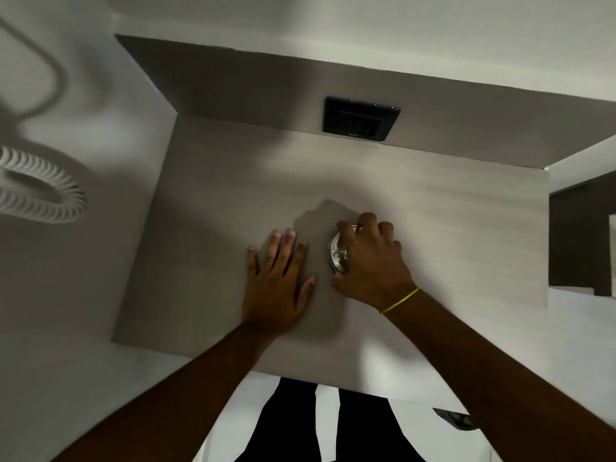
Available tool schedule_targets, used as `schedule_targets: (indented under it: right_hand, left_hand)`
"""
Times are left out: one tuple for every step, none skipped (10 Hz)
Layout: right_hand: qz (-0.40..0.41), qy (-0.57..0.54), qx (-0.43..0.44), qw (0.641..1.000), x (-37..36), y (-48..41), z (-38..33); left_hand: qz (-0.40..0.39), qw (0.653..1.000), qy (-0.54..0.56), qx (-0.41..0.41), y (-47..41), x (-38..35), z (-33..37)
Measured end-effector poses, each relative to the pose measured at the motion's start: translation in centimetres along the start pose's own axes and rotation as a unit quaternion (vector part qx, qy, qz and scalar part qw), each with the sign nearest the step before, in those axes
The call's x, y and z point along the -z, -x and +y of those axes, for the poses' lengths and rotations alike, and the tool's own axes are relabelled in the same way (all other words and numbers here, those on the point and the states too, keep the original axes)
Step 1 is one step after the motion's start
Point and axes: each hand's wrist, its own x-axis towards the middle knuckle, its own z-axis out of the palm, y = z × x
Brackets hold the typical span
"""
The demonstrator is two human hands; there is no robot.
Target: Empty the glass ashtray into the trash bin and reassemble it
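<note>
A round glass ashtray [337, 255] stands on the grey countertop [450, 228], right of centre. My right hand [370, 261] covers it from above, with fingers curled over its rim, so only its left edge shows. A yellow band circles that wrist. My left hand [280, 278] lies flat on the counter just left of the ashtray, fingers spread and holding nothing. No trash bin is in view.
A black switch panel [360, 120] is set in the back wall above the counter. A white ribbed ring-shaped object [40, 188] with a cord sits at the far left. A dark opening [580, 238] lies at the right edge. Dark trouser legs [293, 425] show below the counter's front edge.
</note>
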Motion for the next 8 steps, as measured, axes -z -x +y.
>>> schedule_targets:
  right_hand:
    - [0.001, 0.013, 0.003, 1.000, -0.4, 0.0, 0.1]
    - [0.010, 0.011, -0.001, 1.000, 0.3, 1.1, -0.3]
    - [0.020, 0.018, 0.006, 1.000, 0.6, 1.0, -0.1]
    - [0.070, 0.007, -0.006, 0.998, 4.8, 1.0, -0.4]
    - [0.082, -0.002, 0.006, 0.997, 6.3, -0.1, -0.2]
    - [0.039, 0.002, -0.005, 0.999, 5.3, 0.4, 0.0]
    - [0.065, -0.019, -0.007, 0.998, 4.5, 2.3, 0.9]
    - [0.098, -0.027, -0.018, 0.995, 3.9, 3.9, 2.1]
  left_hand:
    - [0.001, 1.000, 0.005, 0.001, -0.2, 0.1, 0.0]
    - [0.007, 1.000, 0.000, -0.008, -0.3, 1.0, 0.2]
    - [-0.001, 1.000, -0.001, -0.014, -0.8, 1.0, 0.2]
    - [0.031, 0.999, 0.003, -0.027, -4.1, 5.2, 0.8]
    - [0.027, 0.999, 0.003, -0.039, -6.6, 6.3, 0.9]
    - [-0.012, 1.000, -0.011, -0.018, -5.1, 4.6, 0.5]
    - [-0.021, 0.999, -0.015, -0.022, -1.9, 3.3, 0.1]
    - [-0.011, 1.000, -0.018, -0.010, -0.4, 3.3, 0.2]
